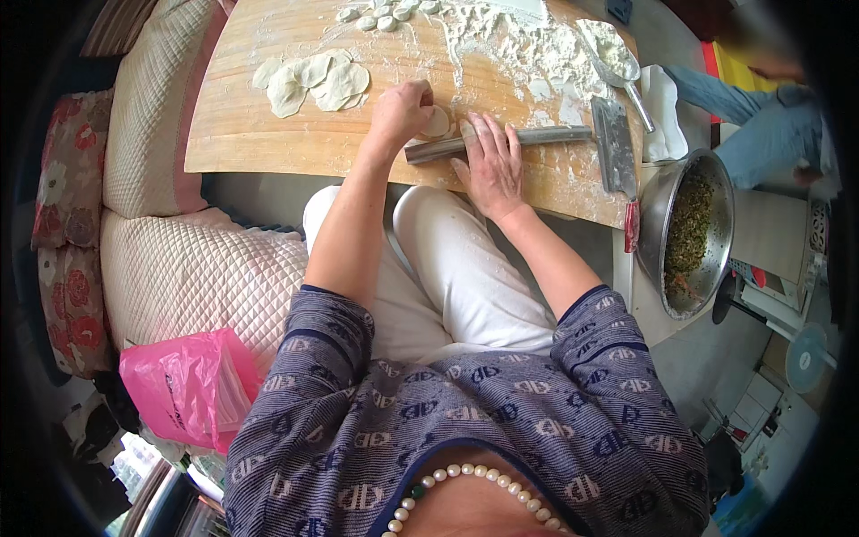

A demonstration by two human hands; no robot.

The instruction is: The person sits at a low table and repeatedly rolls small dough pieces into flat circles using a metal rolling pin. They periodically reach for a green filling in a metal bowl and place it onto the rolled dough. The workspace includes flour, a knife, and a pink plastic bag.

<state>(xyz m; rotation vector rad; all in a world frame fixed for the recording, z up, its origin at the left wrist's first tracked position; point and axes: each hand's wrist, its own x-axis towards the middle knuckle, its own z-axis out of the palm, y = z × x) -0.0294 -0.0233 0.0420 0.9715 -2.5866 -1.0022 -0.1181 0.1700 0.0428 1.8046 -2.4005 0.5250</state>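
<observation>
A small round dough wrapper [437, 123] lies on the wooden board [228, 141], with my left hand [401, 113] at its left edge, fingers curled on it. My right hand [493, 161] lies flat, fingers spread, over a rolling pin [553, 136] just right of that wrapper. Several rolled wrappers [314, 77] overlap at the board's left. Small dough pieces [386, 24] sit at the far edge. Loose flour [496, 40] covers the far right part, where a metal scoop [621, 70] holds more. Near the right edge lies a cleaver [614, 144] with a red handle.
A steel bowl of chopped green filling [721, 221] stands right of the board. A white tray [664, 101] is beside the scoop. Another person's leg in jeans [772, 127] is at the right. A quilted sofa [194, 262] and a pink plastic bag [181, 389] are at the left.
</observation>
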